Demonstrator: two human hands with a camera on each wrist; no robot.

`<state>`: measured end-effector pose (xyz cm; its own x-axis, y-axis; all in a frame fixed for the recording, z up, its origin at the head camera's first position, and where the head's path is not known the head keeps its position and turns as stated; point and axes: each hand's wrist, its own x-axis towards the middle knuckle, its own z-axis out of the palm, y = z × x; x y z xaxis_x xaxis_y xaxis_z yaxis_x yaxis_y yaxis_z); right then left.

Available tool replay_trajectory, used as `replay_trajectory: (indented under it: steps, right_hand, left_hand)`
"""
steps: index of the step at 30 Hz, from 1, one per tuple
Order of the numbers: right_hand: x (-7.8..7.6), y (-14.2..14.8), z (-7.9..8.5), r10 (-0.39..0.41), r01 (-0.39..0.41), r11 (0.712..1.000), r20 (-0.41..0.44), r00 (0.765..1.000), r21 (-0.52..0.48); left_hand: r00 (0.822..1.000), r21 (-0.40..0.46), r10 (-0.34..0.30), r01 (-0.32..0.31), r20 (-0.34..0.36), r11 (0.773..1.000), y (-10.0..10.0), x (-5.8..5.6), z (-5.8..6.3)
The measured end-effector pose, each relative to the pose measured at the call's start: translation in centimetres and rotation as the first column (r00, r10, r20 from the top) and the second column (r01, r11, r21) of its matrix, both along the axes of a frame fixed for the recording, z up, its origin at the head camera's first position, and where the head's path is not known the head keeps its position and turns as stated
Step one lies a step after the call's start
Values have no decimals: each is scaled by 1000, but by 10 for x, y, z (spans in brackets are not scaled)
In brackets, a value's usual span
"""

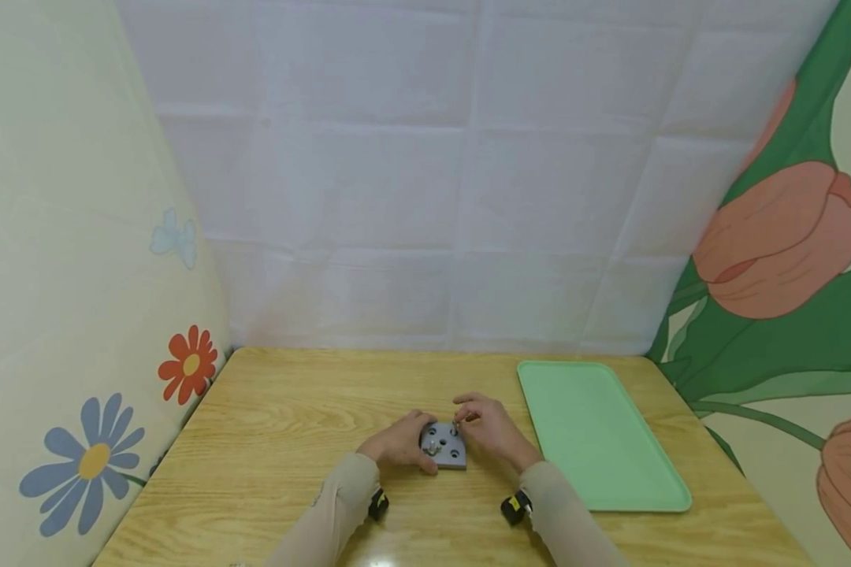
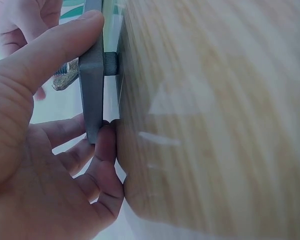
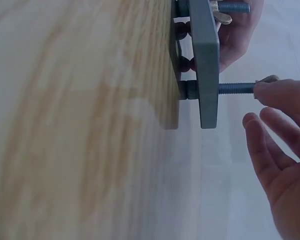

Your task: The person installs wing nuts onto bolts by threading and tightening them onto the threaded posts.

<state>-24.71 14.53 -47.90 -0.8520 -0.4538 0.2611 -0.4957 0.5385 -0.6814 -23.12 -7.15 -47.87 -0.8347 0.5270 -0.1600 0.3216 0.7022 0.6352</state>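
Observation:
A grey metal plate (image 1: 445, 463) with several holes is held just above the wooden table by bolt heads (image 2: 111, 63) under it. My left hand (image 1: 400, 442) grips the plate at its left side, thumb on the near edge and fingertips (image 3: 185, 64) under it. One wing nut (image 1: 432, 448) sits low on a bolt (image 3: 235, 7) close to the left hand. At the plate's far right corner, my right hand (image 1: 492, 431) pinches a second wing nut (image 3: 268, 79) at the top end of another upright threaded bolt (image 3: 235, 88). A length of bare thread shows between that nut and the plate.
A light green tray (image 1: 603, 433) lies on the table (image 1: 291, 441) to the right of my right forearm. Small metal pieces (image 1: 239, 564) show at the bottom edge of the head view. A white sheet (image 1: 397, 197) hangs behind the table, with flowered cloth on both sides.

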Motion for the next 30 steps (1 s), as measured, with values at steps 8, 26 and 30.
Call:
replay_trajectory:
  steps: [8,26,30]
  right_hand:
    - [-1,0,-1,27,-28,999,45,999,30]
    - [-1,-4,2,46,-47,996,21,999,72]
    - [1,-4,2,62,-63,995,11,998,77]
  left_hand:
    - [1000,-5,10,-10,12,1000,1,0,-1]
    - [1000,9,18,-19,13,1000,0,0,-3]
    - [1000,8,12,-13,9,1000,0,0,-4]
